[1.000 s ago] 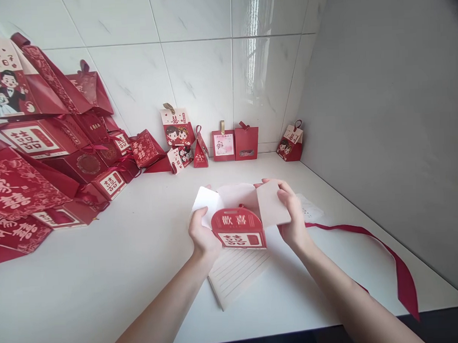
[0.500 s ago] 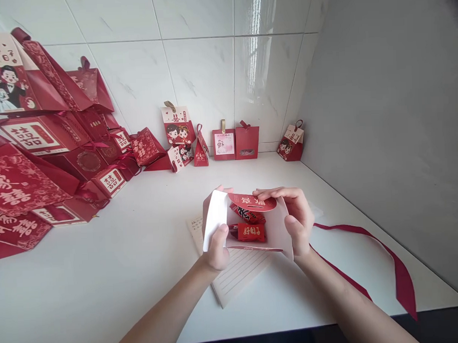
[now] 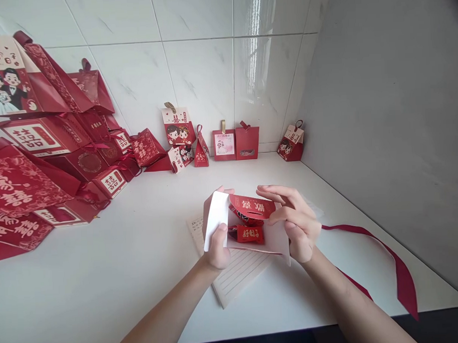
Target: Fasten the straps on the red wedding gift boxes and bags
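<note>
An unfolded-top candy box (image 3: 216,217) with white inner sides is held above the notepaper. My left hand (image 3: 218,249) is closed around its left side, thumb on the white side flap. Two red-wrapped candies lie inside; the front candy (image 3: 249,234) shows plainly, while the rear one is partly covered. Over them leans the red lid flap (image 3: 253,206), printed with gold characters and cut with a slit. My right hand (image 3: 296,221) is at the box's right side, its fingers apart, one fingertip touching the flap's edge.
Lined notepaper (image 3: 242,276) lies under the box. A dark red ribbon (image 3: 399,265) curls over the white table (image 3: 105,291) at the right. Stacked red gift boxes (image 3: 58,127) fill the left; several small boxes, among them a red one (image 3: 247,142), stand along the tiled wall.
My right hand has lifted from the box's right side and spread its fingers. The red flap has tilted further down over the candies. My left hand keeps its hold.
</note>
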A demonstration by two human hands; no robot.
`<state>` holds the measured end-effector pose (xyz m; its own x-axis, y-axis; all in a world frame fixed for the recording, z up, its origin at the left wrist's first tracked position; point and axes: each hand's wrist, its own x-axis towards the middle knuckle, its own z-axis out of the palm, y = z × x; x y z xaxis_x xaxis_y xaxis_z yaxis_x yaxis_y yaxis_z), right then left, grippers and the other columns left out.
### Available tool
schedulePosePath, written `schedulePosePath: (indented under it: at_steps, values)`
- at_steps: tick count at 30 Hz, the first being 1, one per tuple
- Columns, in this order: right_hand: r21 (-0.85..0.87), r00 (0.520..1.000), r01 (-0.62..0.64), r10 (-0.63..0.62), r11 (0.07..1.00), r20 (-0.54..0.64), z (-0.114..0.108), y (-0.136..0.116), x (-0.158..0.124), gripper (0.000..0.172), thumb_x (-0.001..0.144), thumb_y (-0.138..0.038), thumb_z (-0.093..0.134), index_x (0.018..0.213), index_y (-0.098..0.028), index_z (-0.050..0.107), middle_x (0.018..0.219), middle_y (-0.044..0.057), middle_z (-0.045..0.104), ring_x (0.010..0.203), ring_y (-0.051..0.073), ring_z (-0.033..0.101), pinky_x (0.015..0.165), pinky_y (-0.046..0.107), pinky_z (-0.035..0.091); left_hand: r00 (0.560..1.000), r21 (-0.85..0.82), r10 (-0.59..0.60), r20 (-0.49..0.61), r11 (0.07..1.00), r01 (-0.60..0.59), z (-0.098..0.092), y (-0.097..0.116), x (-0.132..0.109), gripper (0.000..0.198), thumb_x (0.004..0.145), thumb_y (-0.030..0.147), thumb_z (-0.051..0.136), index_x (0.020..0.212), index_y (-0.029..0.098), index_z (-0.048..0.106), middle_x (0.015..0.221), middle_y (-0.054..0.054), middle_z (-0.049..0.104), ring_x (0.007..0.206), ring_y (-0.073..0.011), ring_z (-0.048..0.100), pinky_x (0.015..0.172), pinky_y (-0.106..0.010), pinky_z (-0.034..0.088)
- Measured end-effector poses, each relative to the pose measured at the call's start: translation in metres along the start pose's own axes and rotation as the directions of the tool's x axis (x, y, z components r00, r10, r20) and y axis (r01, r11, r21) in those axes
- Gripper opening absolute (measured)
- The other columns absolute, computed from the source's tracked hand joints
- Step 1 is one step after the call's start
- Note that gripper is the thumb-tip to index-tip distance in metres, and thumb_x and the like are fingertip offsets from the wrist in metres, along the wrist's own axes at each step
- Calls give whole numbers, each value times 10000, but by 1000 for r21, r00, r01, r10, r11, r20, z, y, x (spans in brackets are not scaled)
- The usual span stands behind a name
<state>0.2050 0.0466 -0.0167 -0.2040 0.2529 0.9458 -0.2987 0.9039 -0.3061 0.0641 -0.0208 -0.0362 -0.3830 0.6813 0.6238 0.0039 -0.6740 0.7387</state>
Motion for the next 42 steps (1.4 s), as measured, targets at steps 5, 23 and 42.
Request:
schedulePosePath:
  at_steps: [5, 23, 42]
  values:
    - [-112, 994, 48, -58, 993, -90, 2, 2, 2, 384, 920, -252, 329, 896, -216, 711, 1193, 93, 597, 1017, 294, 633, 790, 533, 572, 999, -26, -7, -34, 1000, 6, -2, -3, -1, 455, 790, 375, 538, 1216, 217, 531, 1259, -105, 555, 1174, -325, 517, 1035, -508, 382]
    - [-212, 988, -79, 48, 974, -148, 3, 2, 4, 355, 916, -216, 371, 1089, -263, 677, 1016, 87, 647, 960, 271, 613, 744, 460, 502, 989, 10, 89, 117, 996, -90, -4, 1, -4, 482, 831, 394, 535, 1294, 262, 515, 1276, -104, 540, 1185, -347, 512, 1006, -543, 419]
    - [-202, 993, -17, -8, 979, -122, 2, -6, 5, 374, 904, -189, 362, 1121, -248, 662, 1007, 92, 630, 947, 271, 603, 720, 447, 501, 955, 50, 236, 182, 967, -249, -1, 5, -1, 469, 846, 383, 466, 1311, 324, 485, 1266, -102, 519, 1218, -364, 458, 1017, -582, 383]
